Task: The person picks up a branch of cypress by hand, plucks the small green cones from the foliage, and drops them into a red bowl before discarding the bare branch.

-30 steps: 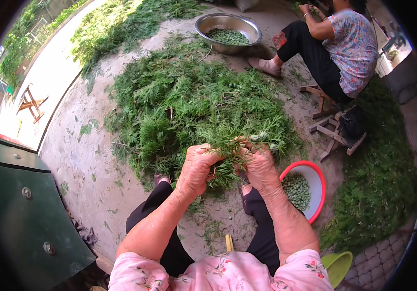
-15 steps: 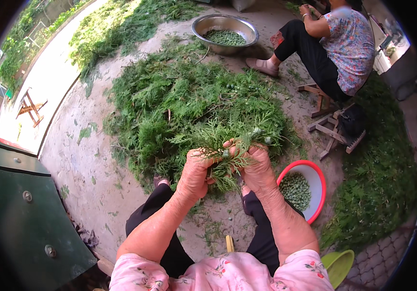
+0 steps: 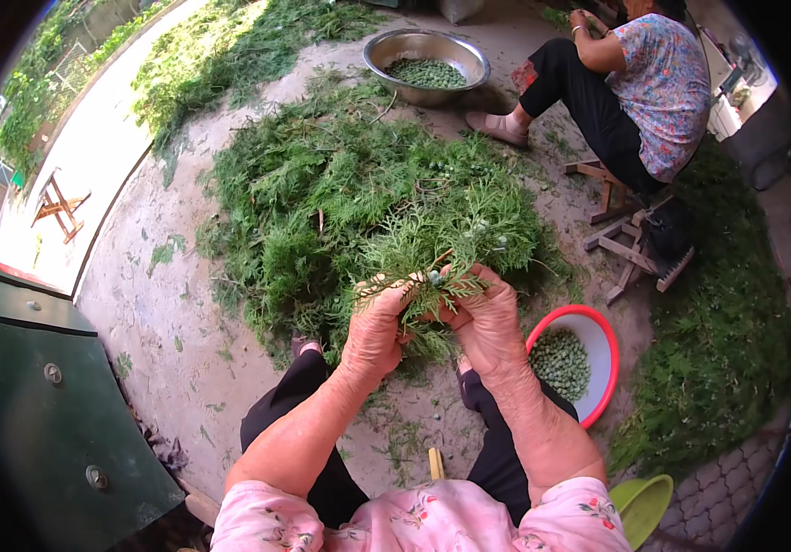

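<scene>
Between my two hands is a green conifer sprig with flat, scaly leaves and a few round, pale blue-green seed cones. My left hand is closed round the sprig's lower part. My right hand pinches among its leaves close to the cones, the fingertips partly hidden by foliage. Beyond both hands spreads a large heap of cut conifer branches on the ground. By my right knee stands a white basin with a red rim, partly filled with picked green cones.
A metal basin holding green cones sits behind the heap. At the far right a person sits on a low wooden stool, hands raised. Another wooden stool stands nearer. More branches lie at right; a dark green panel is at left.
The sprig has shifted and turned between my hands, its leafy top now leaning more to the right. My right hand has turned slightly; the left stays nearly in place.
</scene>
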The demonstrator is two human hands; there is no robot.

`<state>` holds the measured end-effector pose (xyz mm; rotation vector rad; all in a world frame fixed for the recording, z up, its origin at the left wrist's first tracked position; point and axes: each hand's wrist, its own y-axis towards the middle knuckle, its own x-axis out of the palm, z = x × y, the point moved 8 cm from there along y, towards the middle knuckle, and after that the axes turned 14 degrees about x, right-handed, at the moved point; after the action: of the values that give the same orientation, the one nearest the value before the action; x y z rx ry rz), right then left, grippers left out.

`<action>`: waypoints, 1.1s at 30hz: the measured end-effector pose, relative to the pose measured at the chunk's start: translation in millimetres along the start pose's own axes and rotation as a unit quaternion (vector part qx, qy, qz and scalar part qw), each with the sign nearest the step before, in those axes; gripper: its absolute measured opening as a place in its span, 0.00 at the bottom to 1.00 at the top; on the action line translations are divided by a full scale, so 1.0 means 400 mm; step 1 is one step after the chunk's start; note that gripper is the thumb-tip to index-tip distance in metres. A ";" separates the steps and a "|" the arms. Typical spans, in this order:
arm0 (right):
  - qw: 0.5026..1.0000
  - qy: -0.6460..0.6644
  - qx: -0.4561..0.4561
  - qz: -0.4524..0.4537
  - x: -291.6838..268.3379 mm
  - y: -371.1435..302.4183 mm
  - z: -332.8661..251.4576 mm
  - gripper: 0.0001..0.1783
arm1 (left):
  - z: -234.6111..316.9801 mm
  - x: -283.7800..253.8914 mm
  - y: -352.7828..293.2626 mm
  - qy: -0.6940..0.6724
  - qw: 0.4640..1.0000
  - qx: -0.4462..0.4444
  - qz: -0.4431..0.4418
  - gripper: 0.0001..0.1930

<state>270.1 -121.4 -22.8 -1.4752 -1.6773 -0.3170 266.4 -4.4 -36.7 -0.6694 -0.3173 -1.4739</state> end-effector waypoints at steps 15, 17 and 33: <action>0.974 -0.226 0.017 -0.013 0.041 -0.002 -0.039 0.14 | 0.039 0.018 0.000 0.031 0.999 0.021 -0.002 0.06; 0.966 -0.259 0.008 -0.016 0.041 0.001 -0.045 0.15 | 0.038 0.013 0.003 0.029 0.999 0.007 -0.025 0.06; 0.996 -0.059 0.067 -0.013 -0.002 0.016 -0.022 0.10 | 0.038 -0.010 0.016 -0.042 0.997 0.054 0.027 0.08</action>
<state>279.5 -126.2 -20.4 -1.3963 -1.7762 -0.1307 275.4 7.5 -28.4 -0.6488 -0.4370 -1.3696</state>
